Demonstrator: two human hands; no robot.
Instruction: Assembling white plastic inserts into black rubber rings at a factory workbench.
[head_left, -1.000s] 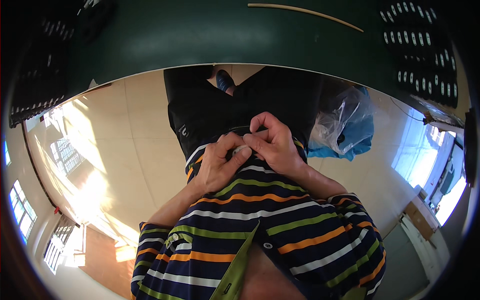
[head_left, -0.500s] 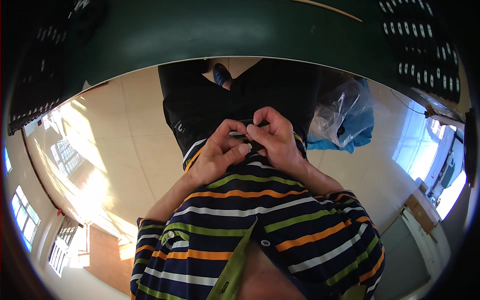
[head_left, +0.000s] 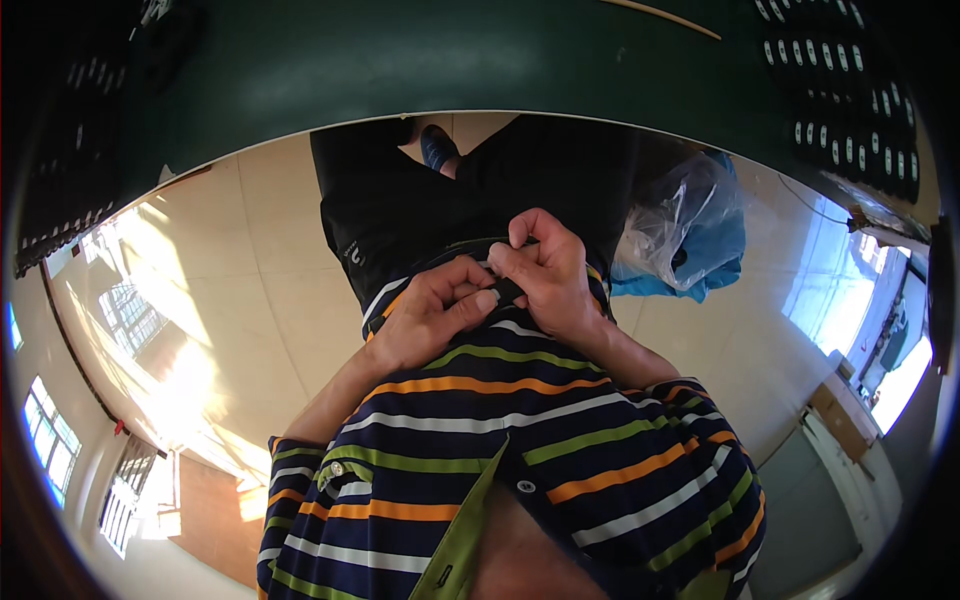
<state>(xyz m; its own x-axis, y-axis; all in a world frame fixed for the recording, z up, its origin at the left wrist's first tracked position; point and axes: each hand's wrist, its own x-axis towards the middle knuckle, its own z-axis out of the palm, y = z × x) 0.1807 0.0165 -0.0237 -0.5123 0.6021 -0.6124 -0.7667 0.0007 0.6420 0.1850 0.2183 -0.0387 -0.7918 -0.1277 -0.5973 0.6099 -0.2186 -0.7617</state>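
Close in front of my striped shirt, both hands meet over my lap. My left hand [head_left: 437,312] is closed, with its thumb and curled fingers gripping a small black strip-like piece [head_left: 508,291]. My right hand [head_left: 553,280] pinches at the same piece from the other side, thumb against bent forefinger. Most of the piece is hidden by the fingers, so its full shape cannot be made out. A dark end sticks out past the left hand near the shirt [head_left: 376,324].
A dark green table [head_left: 420,75] lies beyond my knees, with a thin wooden stick [head_left: 668,18] on it. Rows of black pieces with white marks [head_left: 820,55] lie at its right end, more at the left. A clear plastic bag [head_left: 665,225] and blue bag [head_left: 722,262] are beside my right leg.
My left fingers have curled in more, and the black piece between the hands now shows at a different angle. Both hands stay in nearly the same place.
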